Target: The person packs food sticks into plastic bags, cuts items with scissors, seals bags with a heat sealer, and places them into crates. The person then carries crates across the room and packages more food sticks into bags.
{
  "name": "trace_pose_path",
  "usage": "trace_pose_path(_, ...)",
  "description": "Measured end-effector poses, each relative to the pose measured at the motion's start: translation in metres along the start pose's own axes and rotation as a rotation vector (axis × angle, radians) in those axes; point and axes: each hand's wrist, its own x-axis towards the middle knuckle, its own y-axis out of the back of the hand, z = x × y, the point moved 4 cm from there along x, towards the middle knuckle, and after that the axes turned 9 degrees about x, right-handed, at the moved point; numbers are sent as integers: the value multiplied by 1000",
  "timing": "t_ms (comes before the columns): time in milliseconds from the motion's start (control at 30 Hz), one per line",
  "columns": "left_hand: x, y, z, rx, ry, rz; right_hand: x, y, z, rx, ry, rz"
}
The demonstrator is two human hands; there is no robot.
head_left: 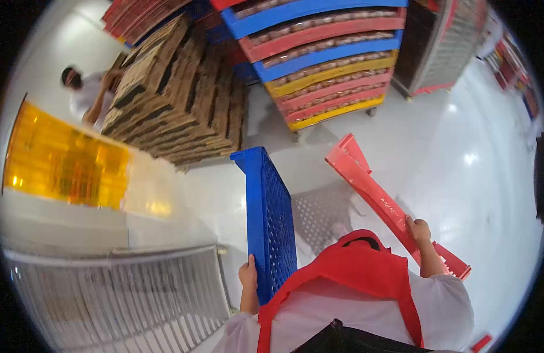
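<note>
My left hand (248, 273) is closed on the outer side of a blue plastic crate (257, 206), which hangs on edge with its perforated base facing right. On the other side, my right hand (419, 228) grips a red plastic crate (372, 189) by its long side wall. That red crate is tilted, with one end toward the upper left and the other near my forearm. Both crates are held off the floor, one on each side of my red apron (330, 265). Parts of my fingers are hidden behind the crate walls.
Ahead stands a wheeled stack of blue, red and yellow crates (330, 73) filled with packed goods. Left of it is a tall pile of wooden pallets (177, 100), with a person (89, 97) behind. A yellow strip curtain (66, 159) and a metal rack (119, 294) are at left.
</note>
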Motion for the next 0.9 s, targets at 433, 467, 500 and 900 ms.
trace_pose_path(433,15,-193,183,383,-558,-197,20,68,214,112,-426,234)
trace_pose_path(467,52,-259,203,417,-595,-139,107,22,232,163,-413,246)
trace_pose_path(500,48,-279,229,463,-651,-149,117,26,241,159,-412,231)
trace_pose_path(900,-119,-527,558,529,-841,-212,241,150,421,496,-833,401)
